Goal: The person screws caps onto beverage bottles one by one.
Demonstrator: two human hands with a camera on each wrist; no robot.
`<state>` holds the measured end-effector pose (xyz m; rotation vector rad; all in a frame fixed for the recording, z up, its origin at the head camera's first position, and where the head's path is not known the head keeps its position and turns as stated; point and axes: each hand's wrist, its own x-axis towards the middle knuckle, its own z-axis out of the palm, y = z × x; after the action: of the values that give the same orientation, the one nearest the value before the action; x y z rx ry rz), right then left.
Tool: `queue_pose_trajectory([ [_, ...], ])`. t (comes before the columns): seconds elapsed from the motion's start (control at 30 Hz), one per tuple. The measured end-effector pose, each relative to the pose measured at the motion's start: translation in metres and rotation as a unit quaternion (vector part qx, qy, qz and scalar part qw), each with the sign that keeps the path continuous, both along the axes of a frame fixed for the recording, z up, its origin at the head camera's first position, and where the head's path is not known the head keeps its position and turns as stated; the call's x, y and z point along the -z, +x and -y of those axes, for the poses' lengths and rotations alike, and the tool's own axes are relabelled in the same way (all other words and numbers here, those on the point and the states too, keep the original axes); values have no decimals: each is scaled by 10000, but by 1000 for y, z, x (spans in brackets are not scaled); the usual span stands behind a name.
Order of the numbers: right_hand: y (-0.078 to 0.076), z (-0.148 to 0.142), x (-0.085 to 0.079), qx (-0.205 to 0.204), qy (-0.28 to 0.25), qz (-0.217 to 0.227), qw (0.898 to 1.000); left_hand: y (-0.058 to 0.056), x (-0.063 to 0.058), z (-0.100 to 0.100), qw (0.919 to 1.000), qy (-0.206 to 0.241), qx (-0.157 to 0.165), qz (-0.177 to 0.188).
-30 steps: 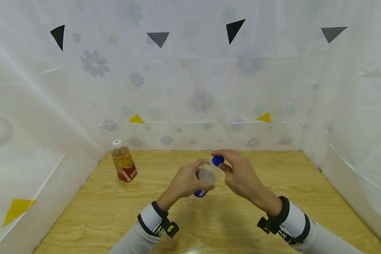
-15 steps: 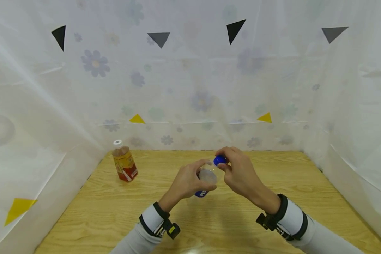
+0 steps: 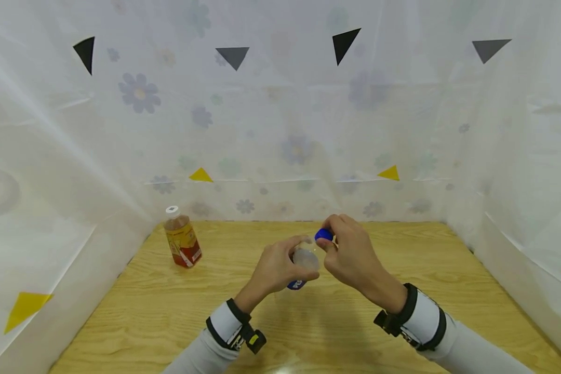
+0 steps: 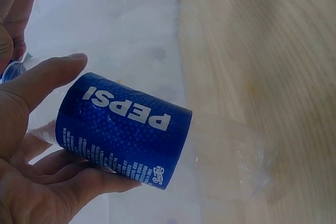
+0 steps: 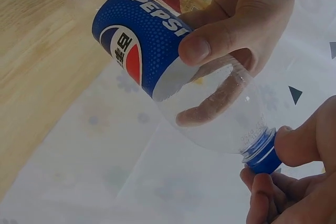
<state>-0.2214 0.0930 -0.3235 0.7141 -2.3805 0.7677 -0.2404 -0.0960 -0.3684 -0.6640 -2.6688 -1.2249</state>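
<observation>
My left hand (image 3: 275, 266) grips a clear plastic Pepsi bottle (image 5: 144, 43) around its upper body, thumb on one side and fingers on the other. The blue label shows large in the left wrist view, and the bottle looks empty. At the bottle's neck is a blue cap (image 5: 266, 156), pinched between the thumb and fingers of my right hand (image 3: 352, 254). The cap sits on the neck in the right wrist view; how tight it is I cannot tell. In the head view the bottle leans with its neck up toward the right hand.
A bottle of reddish-brown drink (image 3: 183, 239) with a white cap stands upright at the left on the wooden table (image 3: 168, 322). White flower-patterned sheeting (image 3: 271, 119) with triangle stickers surrounds the table at the back and sides.
My right hand has turned slightly around the cap, its fingers curling closer and its wrist shifting a little left. The left hand and the bottle stay nearly still.
</observation>
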Motion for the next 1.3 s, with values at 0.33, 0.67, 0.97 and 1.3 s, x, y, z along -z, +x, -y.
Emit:
queue_pose_trajectory([
  [0.33, 1, -2, 3, -34, -13, -157, 9999, 1, -2, 1, 9999, -64, 101, 59],
  [0.67, 5, -3, 5, -10, -30, -138, 9999, 2, -4, 2, 9993, -64, 136, 334],
  [0.97, 12, -3, 0, -111, 191, 0, 9998, 1, -3, 2, 9992, -43, 179, 343],
  [1.3, 12, -5, -1, -187, 240, 267, 9992, 1, -3, 2, 9987, -53, 233, 450],
])
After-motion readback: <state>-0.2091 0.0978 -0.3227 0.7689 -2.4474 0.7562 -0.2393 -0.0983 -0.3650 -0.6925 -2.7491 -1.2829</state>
